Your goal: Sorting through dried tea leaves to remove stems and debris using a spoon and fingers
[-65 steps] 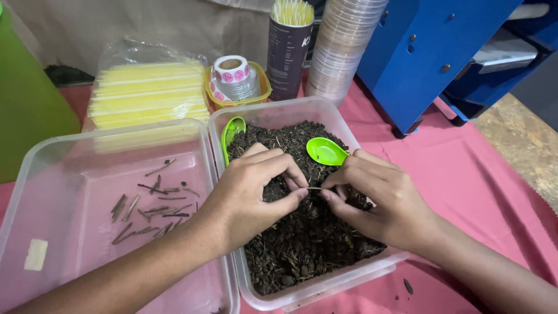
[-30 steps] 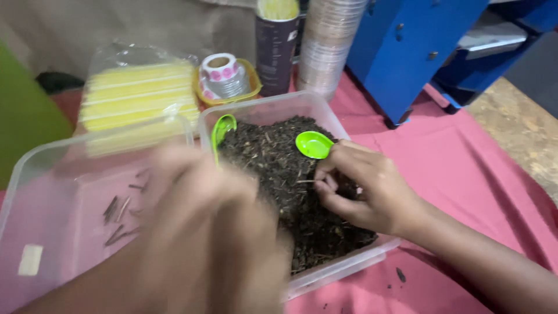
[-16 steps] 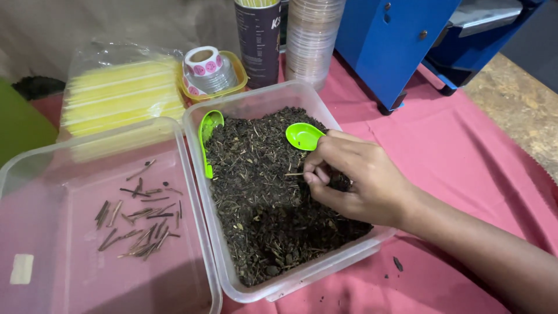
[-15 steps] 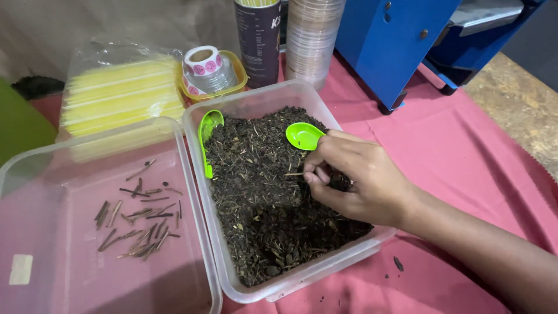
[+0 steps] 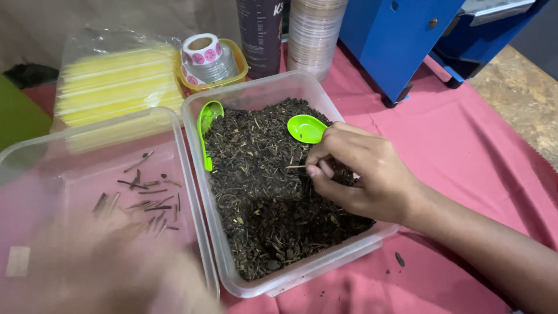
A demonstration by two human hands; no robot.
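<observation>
The right hand rests on the dark leaf mix in the right tub, thumb and forefinger pinched shut on a thin pale stick whose tip juts out to the left, just over the surface. The left hand is a blur low over the near part of the left tub; I cannot tell whether its fingers are closed or spread, or whether it carries anything. The two hands are well apart, one to each tub. Two green scoops lie in the mix: one leaning along the tub's left wall, the other face up just beside the right hand's knuckles, neither one being held. As for progress, a small scatter of sticks lies on the floor of the left tub, so I'd judge some picking is done, but the mix is deep and flecked with pale bits, so most of the sorting looks to remain. Behind the tubs sit a bag of yellow packs, a sticker roll in a small yellow dish, a dark can and a stack of clear lids, all on a pink cloth.
</observation>
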